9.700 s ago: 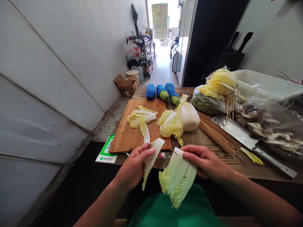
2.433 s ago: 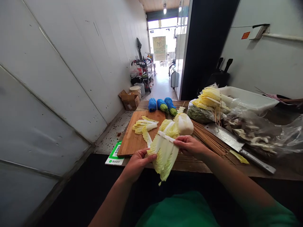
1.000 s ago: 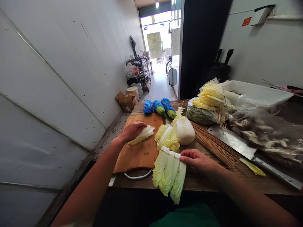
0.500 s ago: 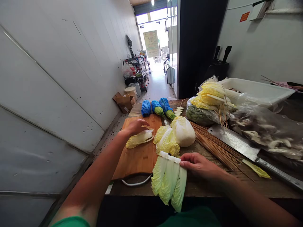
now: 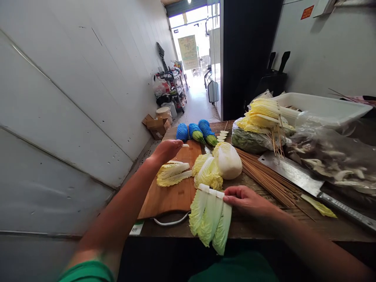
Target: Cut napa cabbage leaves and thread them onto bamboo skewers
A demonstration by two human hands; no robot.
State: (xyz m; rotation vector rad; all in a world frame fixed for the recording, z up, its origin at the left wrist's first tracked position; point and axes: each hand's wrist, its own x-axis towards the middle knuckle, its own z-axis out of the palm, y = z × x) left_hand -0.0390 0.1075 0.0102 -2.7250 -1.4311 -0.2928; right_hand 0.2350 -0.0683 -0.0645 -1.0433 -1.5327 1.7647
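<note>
My skewered leaves point(image 5: 210, 213) hang at the table point(image 5: 258, 227) edge, stems pinched in my right hand point(image 5: 241, 196). My left hand point(image 5: 168, 150) has just risen off the loose leaves point(image 5: 173, 173) on the board point(image 5: 164, 201), fingers closed on a leaf point(image 5: 185, 145): both hands are now loaded.

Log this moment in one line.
left hand: holding cabbage leaf over cutting board; right hand: holding skewered leaves; cabbage head: right of board
</note>
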